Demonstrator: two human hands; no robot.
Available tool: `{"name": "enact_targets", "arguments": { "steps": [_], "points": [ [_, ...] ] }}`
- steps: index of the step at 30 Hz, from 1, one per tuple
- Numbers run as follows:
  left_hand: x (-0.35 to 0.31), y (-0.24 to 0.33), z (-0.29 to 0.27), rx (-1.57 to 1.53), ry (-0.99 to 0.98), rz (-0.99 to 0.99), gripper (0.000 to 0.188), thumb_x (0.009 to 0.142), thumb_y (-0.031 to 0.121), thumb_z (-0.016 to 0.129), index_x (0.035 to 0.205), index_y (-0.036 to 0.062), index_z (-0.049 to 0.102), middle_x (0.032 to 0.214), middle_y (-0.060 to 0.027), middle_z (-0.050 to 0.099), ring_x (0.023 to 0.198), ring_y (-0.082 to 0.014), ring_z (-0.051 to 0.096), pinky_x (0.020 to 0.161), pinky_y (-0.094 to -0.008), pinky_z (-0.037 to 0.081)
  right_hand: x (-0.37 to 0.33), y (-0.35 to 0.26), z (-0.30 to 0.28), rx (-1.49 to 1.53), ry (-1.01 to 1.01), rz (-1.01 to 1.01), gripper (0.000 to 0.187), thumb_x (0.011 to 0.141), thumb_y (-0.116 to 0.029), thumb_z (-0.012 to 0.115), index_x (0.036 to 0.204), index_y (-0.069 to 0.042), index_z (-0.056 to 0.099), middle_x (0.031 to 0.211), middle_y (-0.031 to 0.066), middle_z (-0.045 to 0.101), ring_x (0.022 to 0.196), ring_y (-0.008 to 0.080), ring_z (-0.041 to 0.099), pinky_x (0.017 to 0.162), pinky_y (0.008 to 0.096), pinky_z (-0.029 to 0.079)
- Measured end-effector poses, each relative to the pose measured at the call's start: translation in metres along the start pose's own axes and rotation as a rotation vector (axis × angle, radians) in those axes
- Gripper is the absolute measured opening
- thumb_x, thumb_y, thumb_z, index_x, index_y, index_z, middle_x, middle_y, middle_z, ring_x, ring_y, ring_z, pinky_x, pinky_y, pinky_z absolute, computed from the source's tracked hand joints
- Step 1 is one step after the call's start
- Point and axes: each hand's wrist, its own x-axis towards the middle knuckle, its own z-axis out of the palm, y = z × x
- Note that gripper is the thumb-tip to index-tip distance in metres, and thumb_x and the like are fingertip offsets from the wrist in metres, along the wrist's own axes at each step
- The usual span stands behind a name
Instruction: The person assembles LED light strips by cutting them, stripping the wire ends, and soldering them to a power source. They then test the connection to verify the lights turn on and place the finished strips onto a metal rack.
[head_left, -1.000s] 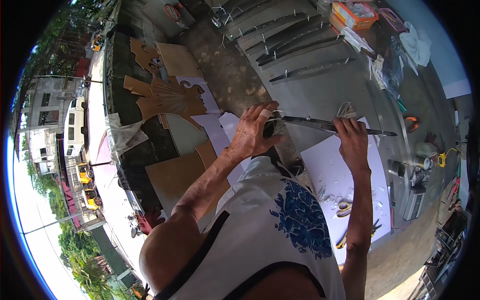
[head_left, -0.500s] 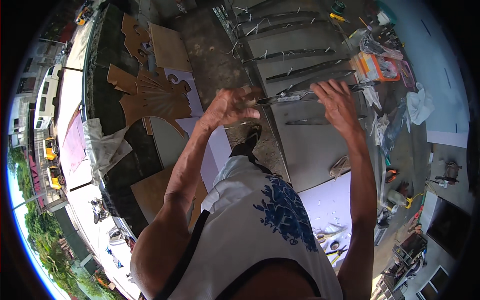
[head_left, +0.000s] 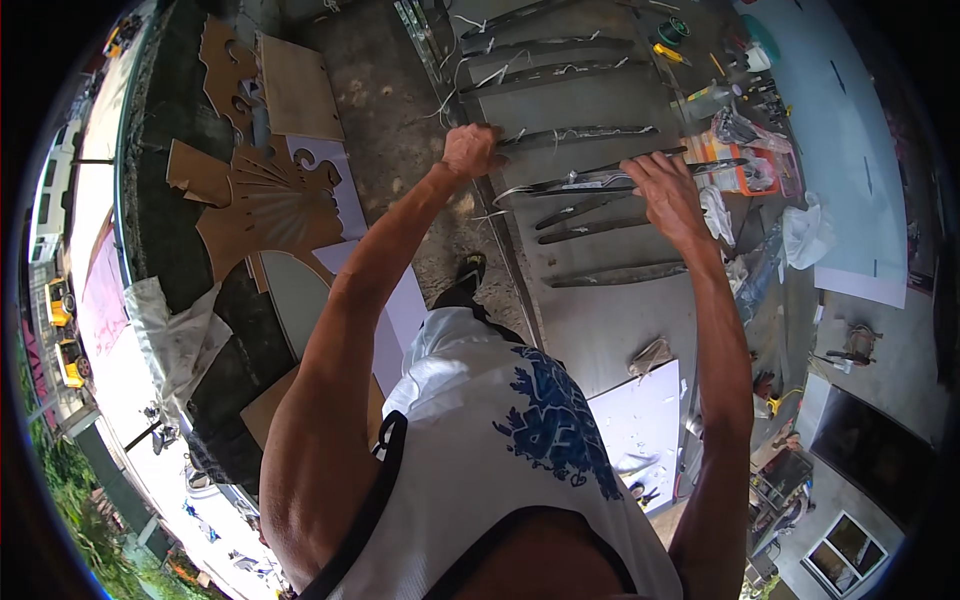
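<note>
Long, slim, dark tapered strips lie side by side across the grey table (head_left: pixel 600 325), several with white string tied on them. My right hand (head_left: pixel 665 195) is closed around one dark strip (head_left: pixel 590 183) near its right part; white string is wound on that strip. Loops of white string trail from its left end. My left hand (head_left: pixel 472 150) is at the table's left edge, beside the left end of another strip (head_left: pixel 580 135). Its fingers are curled in, and what they hold, if anything, is hidden. Nearer me lies a separate strip (head_left: pixel 620 275).
An orange box (head_left: pixel 735 175) with plastic bags stands at the right, near a yellow cutter (head_left: pixel 672 54) and a green spool (head_left: pixel 674 30). Cut-out brown boards (head_left: pixel 270 195) lie at the left. A white sheet (head_left: pixel 635 425) with tools lies close to my right forearm.
My left hand has moved farther away from me, and its fingers have curled in. My right hand still grips the strip. The whole view has shifted.
</note>
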Motion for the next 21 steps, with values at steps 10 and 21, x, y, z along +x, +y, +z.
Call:
{"name": "enact_targets", "arguments": {
  "steps": [10,21],
  "points": [
    [0.027,-0.028,0.032,0.011,0.144,0.236,0.024,0.084,0.031,0.073,0.086,0.0078,0.071,0.087,-0.0146,0.072,0.08,-0.0369,0.07,0.071,-0.0473,0.056,0.034,0.01,0.036,0.045,-0.025,-0.06,0.038,0.08,0.002,0.068,0.116,-0.01,0.062,0.104,0.003,0.062,0.104,0.0241,0.057,0.088,0.0397,0.042],
    [0.073,-0.06,0.019,0.076,0.209,0.121,0.021,0.084,0.031,0.073,0.087,0.0106,0.072,0.081,-0.0145,0.072,0.077,-0.0363,0.071,0.069,-0.0474,0.057,0.08,0.03,0.089,0.15,-0.052,-0.022,0.036,0.078,0.008,0.065,0.109,-0.009,0.062,0.1,0.0043,0.062,0.104,0.0262,0.058,0.09,0.0437,0.045]
  ]
}}
